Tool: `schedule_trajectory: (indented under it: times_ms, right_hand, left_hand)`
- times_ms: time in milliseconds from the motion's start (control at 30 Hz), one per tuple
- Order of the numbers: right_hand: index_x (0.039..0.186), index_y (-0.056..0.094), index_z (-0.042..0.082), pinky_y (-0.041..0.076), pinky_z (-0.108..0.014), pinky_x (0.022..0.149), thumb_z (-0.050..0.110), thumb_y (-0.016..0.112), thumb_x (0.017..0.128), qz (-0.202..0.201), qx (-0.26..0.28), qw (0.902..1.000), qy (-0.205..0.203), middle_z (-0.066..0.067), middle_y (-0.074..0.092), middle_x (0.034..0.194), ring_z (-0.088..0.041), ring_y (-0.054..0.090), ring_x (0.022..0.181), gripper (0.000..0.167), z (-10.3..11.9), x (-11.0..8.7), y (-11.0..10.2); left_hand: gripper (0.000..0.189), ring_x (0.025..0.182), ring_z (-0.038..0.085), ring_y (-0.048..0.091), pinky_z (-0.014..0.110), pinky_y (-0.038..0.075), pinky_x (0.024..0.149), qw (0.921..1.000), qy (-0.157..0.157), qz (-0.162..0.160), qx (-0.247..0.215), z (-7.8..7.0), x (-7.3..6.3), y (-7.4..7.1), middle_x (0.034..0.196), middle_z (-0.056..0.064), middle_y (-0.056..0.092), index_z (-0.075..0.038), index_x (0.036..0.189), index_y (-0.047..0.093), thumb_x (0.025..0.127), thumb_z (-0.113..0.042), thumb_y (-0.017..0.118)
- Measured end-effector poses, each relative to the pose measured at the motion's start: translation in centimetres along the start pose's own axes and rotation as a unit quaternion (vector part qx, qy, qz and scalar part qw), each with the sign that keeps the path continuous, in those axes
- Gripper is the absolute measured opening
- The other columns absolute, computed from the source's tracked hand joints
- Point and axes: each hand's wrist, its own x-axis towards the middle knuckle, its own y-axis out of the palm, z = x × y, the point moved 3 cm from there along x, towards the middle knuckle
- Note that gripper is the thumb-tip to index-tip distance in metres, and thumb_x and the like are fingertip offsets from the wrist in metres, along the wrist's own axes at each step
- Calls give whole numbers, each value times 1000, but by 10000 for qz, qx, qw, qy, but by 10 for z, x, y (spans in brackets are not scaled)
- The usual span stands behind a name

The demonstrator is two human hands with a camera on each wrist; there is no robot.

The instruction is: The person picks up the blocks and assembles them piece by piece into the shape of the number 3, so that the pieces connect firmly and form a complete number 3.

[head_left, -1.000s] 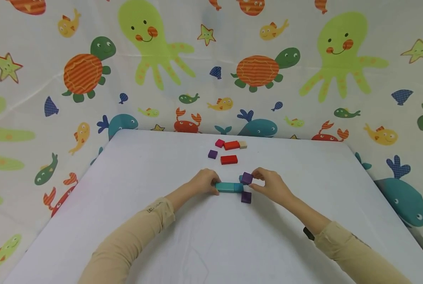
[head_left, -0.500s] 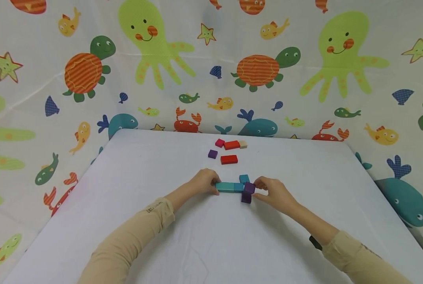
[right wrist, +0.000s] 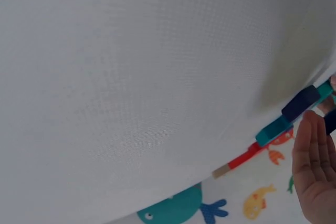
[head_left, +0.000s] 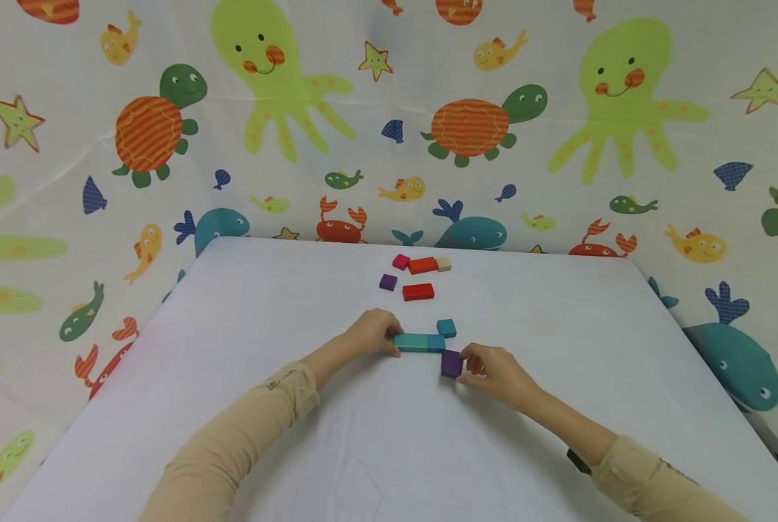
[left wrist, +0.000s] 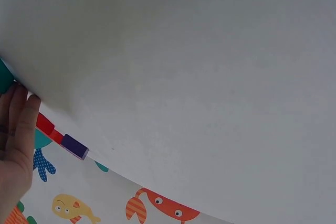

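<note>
My left hand [head_left: 372, 333] pinches the left end of a long teal block [head_left: 410, 343]. Flush against that block's right end is a blue block [head_left: 436, 344]. Between thumb and fingers, my right hand [head_left: 496, 373] holds a purple block [head_left: 452, 358] close over a second purple block [right wrist: 301, 103], which it mostly hides from the head view. This pair sits just off the near right corner of the teal-blue row. Beyond the row's right end lies another blue block [head_left: 447, 328]. The left wrist view catches my left fingers [left wrist: 26, 116] at the teal block's edge.
Farther back on the white table [head_left: 284, 290] lie a red block [head_left: 418, 292], a second red block [head_left: 423, 265], a pink block [head_left: 401, 262], a beige block [head_left: 444, 264] and a small purple block [head_left: 389, 282]. A sea-animal printed cloth [head_left: 375, 152] hangs behind.
My right hand has carried its purple block toward me, from beside the far blue block to over the near purple block. My left hand keeps its hold on the teal block.
</note>
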Motion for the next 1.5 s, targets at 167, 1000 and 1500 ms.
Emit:
schedule_trajectory:
  times_ms: [167,1000,1500]
  right_hand:
    - [98,61,1,45,-17,58,12,74,79,134,120,9998,-110,5,57,71,-3,48,64,26,1,-4,4]
    - [94,61,3,42,-16,56,14,76,78,382,-226,9988,-199,5,54,70,-2,44,63,25,3,-5,15]
    - [91,61,3,39,-17,56,16,78,75,347,-562,9978,71,3,54,69,-7,44,64,27,8,1,18]
  left_hand:
    - [40,81,14,53,25,51,78,10000,-17,25,8,3,-1,3,96,6,69,-5,111,69,75,-20,80]
    - [41,83,14,54,25,51,79,9999,117,-25,39,2,1,0,98,6,69,-5,111,69,75,-21,80]
    - [41,83,15,56,27,52,82,9998,142,-62,113,0,1,-2,99,7,70,-3,109,70,73,-20,81]
